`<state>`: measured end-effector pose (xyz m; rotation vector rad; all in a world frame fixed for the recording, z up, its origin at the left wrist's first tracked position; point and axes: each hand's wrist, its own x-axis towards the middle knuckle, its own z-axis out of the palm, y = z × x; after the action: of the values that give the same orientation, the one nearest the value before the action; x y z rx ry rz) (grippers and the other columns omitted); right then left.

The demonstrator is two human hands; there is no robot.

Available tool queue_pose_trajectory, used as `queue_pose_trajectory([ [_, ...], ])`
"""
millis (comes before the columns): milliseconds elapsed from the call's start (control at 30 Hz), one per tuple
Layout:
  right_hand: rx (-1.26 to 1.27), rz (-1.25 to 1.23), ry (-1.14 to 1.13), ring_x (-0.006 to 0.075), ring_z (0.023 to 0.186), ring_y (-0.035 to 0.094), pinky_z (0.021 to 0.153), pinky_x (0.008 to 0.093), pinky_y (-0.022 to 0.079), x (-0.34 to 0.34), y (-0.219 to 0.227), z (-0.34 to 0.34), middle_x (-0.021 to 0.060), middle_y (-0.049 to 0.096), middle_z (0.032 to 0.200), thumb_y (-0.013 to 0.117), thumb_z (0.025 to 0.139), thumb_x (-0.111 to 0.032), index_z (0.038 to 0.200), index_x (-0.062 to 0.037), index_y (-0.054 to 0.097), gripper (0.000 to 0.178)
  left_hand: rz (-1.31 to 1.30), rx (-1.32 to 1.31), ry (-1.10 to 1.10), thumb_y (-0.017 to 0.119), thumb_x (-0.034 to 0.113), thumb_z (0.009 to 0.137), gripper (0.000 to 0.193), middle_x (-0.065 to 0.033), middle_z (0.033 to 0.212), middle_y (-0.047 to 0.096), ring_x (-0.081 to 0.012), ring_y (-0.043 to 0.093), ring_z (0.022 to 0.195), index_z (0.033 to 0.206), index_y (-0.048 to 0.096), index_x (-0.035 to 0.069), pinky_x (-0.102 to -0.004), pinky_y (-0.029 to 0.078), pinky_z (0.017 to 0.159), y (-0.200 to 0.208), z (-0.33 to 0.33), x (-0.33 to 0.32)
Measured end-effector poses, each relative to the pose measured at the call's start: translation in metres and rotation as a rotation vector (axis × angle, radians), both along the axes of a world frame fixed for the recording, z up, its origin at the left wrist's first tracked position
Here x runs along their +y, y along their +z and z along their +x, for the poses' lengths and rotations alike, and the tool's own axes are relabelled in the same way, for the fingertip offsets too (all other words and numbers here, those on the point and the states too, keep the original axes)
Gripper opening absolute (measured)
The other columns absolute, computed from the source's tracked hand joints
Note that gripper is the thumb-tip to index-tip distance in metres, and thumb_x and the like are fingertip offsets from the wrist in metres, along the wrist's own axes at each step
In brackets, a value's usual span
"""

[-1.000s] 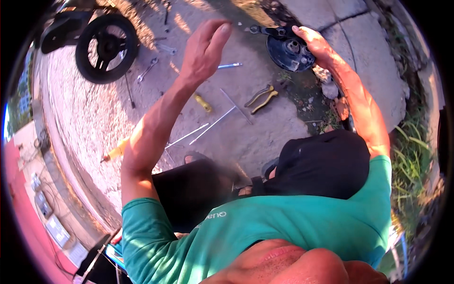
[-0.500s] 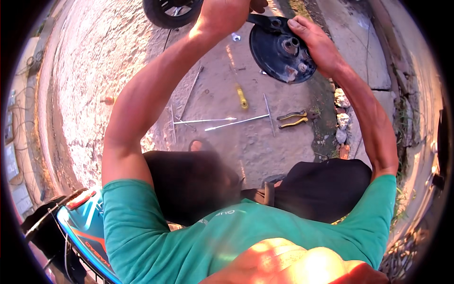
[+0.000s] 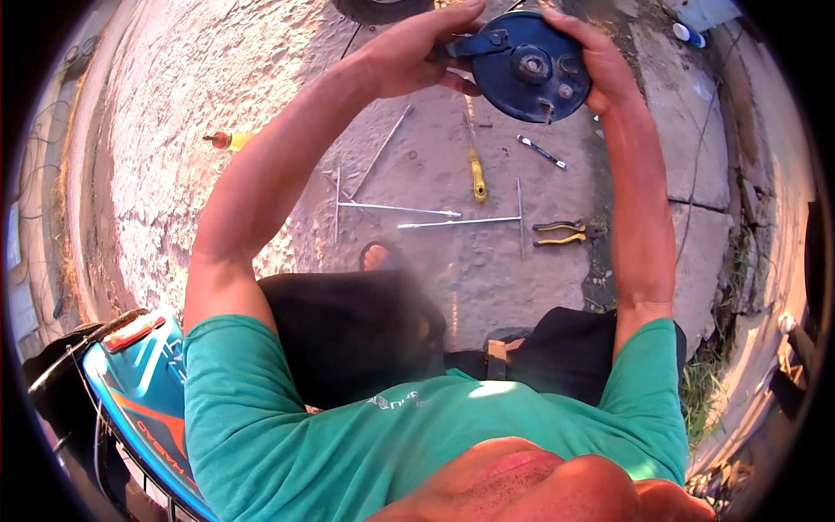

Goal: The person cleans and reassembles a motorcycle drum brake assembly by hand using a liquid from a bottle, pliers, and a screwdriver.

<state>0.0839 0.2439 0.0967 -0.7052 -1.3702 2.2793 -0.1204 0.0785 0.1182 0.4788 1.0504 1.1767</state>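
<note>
A round black drum brake plate (image 3: 532, 90) is held up over the ground at the top of the view, its centre hub and small bolt facing me. My left hand (image 3: 416, 50) closes round the flat arm that juts from the plate's left side, thumb above and fingers below. On the opposite rim, my right hand (image 3: 606, 68) grips the plate with the thumb along its upper edge. Its other fingers are mostly hidden. Beneath the plate lie a yellow-handled screwdriver (image 3: 478, 177) and a short dark wrench-like bar (image 3: 541, 151).
T-handle wrenches (image 3: 400, 210) lie on the concrete before my knees, beside yellow-and-black pliers (image 3: 561, 233). A wheel (image 3: 383, 9) shows at the top edge. A yellow-and-red bottle-like thing (image 3: 228, 141) is at left. Blue bodywork (image 3: 143, 409) stands at my lower left.
The brake plate has turned more level and risen slightly. My left hand has come lower and right on its arm; my right hand has moved up along the rim.
</note>
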Motion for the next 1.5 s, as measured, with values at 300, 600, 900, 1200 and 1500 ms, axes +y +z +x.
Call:
queue_pose_trajectory([
  [300, 0.373, -0.005, -0.185, 0.0191, 0.116, 0.069, 0.102, 0.036, 0.055, -0.04, -0.041, 0.011, 0.0103, 0.072, 0.126, 0.063, 0.103, -0.024, 0.139, -0.0006, 0.061, 0.043, 0.007, 0.156, 0.142, 0.044, 0.058, 0.108, 0.055, -0.0091, 0.11, 0.07, -0.0201, 0.068, 0.098, 0.121, 0.063, 0.008, -0.0371, 0.057, 0.087, 0.03, 0.021, 0.01],
  [600, 0.205, -0.242, -0.269, 0.0207, 0.107, 0.072, 0.093, 0.0388, 0.061, -0.04, -0.069, -0.004, 0.0094, 0.073, 0.122, 0.058, 0.108, -0.032, 0.131, -0.0047, 0.063, 0.036, 0.324, 0.681, 0.051, 0.055, 0.04, 0.108, 0.048, -0.0049, 0.115, 0.067, -0.014, 0.063, 0.107, 0.14, 0.058, 0.004, -0.0313, 0.051, 0.093, 0.003, 0.024, 0.005],
  [900, 0.27, -0.499, -0.067, 0.0222, 0.102, 0.072, 0.087, 0.0416, 0.063, -0.065, -0.071, -0.017, 0.0112, 0.072, 0.117, 0.065, 0.105, -0.031, 0.127, -0.002, 0.061, 0.037, 0.467, 0.722, 0.013, 0.061, 0.033, 0.106, 0.042, -0.0073, 0.113, 0.071, -0.0135, 0.067, 0.101, 0.129, 0.066, -0.002, -0.0295, 0.054, 0.091, 0.0, 0.005, -0.007],
  [1200, 0.168, -0.329, -0.223, 0.0182, 0.102, 0.07, 0.084, 0.0404, 0.063, -0.084, -0.055, -0.017, 0.0046, 0.07, 0.116, 0.075, 0.098, -0.021, 0.126, -0.0076, 0.06, 0.034, 0.458, 0.755, 0.252, 0.054, 0.044, 0.109, 0.054, -0.0035, 0.078, 0.07, -0.0114, 0.062, 0.072, 0.087, 0.074, 0.0, -0.0277, 0.05, 0.068, -0.008, 0.002, 0.003],
  [1500, 0.165, -0.385, -0.185, 0.0172, 0.108, 0.073, 0.095, 0.0359, 0.06, -0.079, -0.086, -0.018, 0.0058, 0.073, 0.122, 0.058, 0.107, -0.029, 0.127, -0.0089, 0.064, 0.029, 0.255, 0.813, 0.257, 0.052, 0.054, 0.107, 0.068, -0.0056, 0.066, 0.067, -0.0162, 0.06, 0.061, 0.072, 0.074, 0.0, -0.0319, 0.048, 0.062, 0.007, 0.002, 0.021],
])
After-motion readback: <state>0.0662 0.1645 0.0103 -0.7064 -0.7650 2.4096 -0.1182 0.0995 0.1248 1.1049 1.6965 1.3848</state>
